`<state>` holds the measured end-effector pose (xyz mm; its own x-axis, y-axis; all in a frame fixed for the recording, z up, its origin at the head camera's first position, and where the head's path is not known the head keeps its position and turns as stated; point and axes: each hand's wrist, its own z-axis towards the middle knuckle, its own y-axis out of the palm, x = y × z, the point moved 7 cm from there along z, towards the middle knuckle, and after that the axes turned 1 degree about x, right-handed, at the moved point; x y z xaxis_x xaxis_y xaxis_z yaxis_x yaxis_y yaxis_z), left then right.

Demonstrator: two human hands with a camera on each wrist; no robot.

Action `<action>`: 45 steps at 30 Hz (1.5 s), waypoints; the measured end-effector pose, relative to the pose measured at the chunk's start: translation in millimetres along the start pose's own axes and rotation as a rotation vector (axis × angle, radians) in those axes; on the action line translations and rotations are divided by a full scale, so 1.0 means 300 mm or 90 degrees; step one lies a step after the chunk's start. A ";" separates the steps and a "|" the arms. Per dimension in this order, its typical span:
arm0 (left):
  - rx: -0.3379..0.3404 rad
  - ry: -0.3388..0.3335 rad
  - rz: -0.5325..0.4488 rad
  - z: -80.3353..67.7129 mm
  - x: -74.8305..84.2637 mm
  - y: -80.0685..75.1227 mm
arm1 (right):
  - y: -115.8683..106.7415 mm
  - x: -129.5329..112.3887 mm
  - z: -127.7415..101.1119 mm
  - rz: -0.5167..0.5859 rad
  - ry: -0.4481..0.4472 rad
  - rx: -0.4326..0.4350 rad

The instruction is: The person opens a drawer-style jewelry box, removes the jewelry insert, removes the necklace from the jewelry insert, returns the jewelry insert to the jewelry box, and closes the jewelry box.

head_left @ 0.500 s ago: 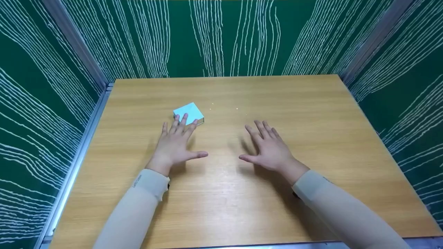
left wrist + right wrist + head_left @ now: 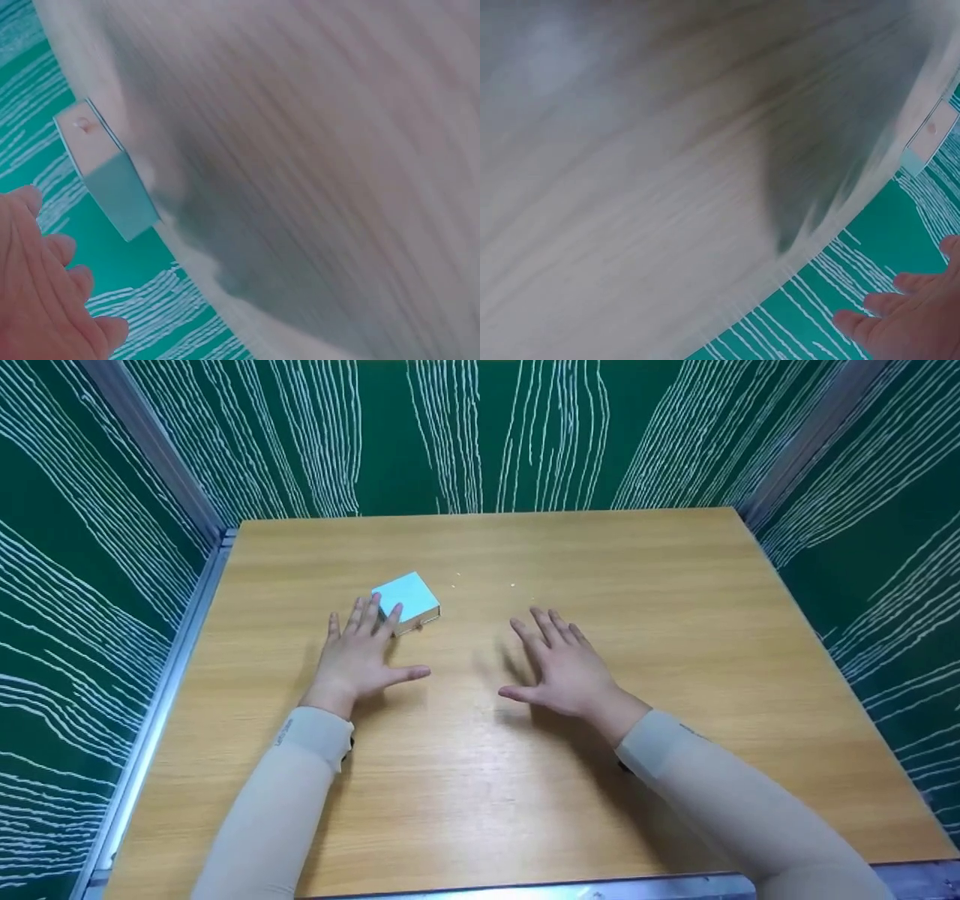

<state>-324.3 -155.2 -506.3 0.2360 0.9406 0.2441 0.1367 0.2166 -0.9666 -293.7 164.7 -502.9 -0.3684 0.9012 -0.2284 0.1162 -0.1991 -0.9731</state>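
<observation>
A small light-blue box [image 2: 409, 591] sits on the wooden table, left of centre, turned at an angle. In the left wrist view its pale front face, like a drawer front, carries a small round knob [image 2: 82, 124]. My left hand [image 2: 352, 656] hovers above the table with its fingers spread, and the fingertips overlap the box's near left side in the head view. Right of the box and nearer to me, my right hand [image 2: 570, 671] is also raised over the table, fingers extended and thumb pointing left. Nothing is held in either hand.
The wooden table [image 2: 675, 607] has a few tiny pale specks [image 2: 513, 585] beyond the hands. Green walls [image 2: 405, 442] with wavy white lines enclose it at the back and sides. A metal rail [image 2: 161, 682] runs along the left edge.
Both hands have shifted a little to the left, so the left fingers now overlap the box's left side rather than its near middle. The head view has tilted slightly; the box stays put.
</observation>
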 end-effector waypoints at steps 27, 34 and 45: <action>0.027 -0.045 -0.038 0.123 -0.166 -0.038 | 0.055 -0.154 0.105 0.058 0.016 0.002; 0.035 -0.036 -0.067 0.153 -0.174 -0.035 | 0.060 -0.189 0.142 0.056 0.015 0.000; 0.026 -0.075 -0.141 0.181 -0.193 -0.039 | 0.069 -0.245 0.216 0.127 0.066 -0.011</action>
<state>-391.7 -198.1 -513.5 0.0907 0.8925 0.4418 0.1329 0.4288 -0.8936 -323.9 69.4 -508.4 -0.2394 0.8796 -0.4111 0.1932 -0.3717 -0.9080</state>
